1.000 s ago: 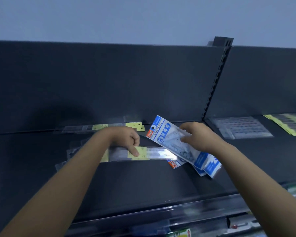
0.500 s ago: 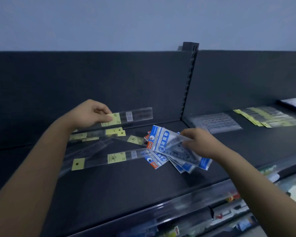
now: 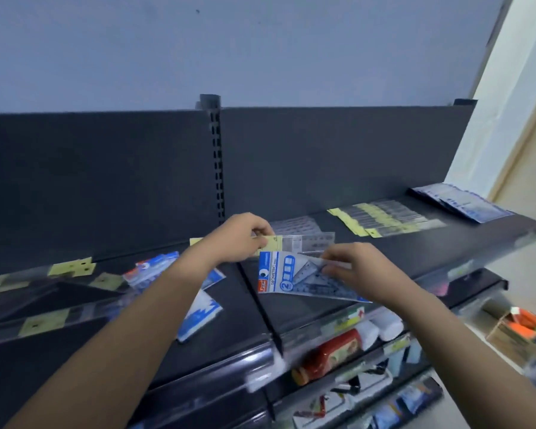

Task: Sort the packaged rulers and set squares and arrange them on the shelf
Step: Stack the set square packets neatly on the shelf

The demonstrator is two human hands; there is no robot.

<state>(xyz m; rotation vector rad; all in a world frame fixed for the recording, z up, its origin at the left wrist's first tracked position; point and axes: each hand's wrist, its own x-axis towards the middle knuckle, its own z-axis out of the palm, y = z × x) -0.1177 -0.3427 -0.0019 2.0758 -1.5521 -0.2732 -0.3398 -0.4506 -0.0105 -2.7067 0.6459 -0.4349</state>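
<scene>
Inspector: Shelf?
Clerk: Dark shelf (image 3: 430, 252) spans mid-frame
Inspector: Goods in hand?
Clerk: Set-square pack (image 3: 294, 277), frame centre, pinched by curled fingers of the right hand (image 3: 356, 270); packaged ruler (image 3: 304, 241) just above it, its yellow header gripped by curled fingers of the left hand (image 3: 239, 239)

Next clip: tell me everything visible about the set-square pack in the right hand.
The set-square pack is a clear plastic sleeve with a white-and-blue header card reading "GEOMETRIC", a circled 2 and a red logo. Bluish transparent set squares show inside. The right hand pinches its right end, holding it roughly flat, header leftward, above the shelf just right of the divider. Its top edge overlaps the ruler pack held by the left hand; whether they touch is unclear.
</scene>
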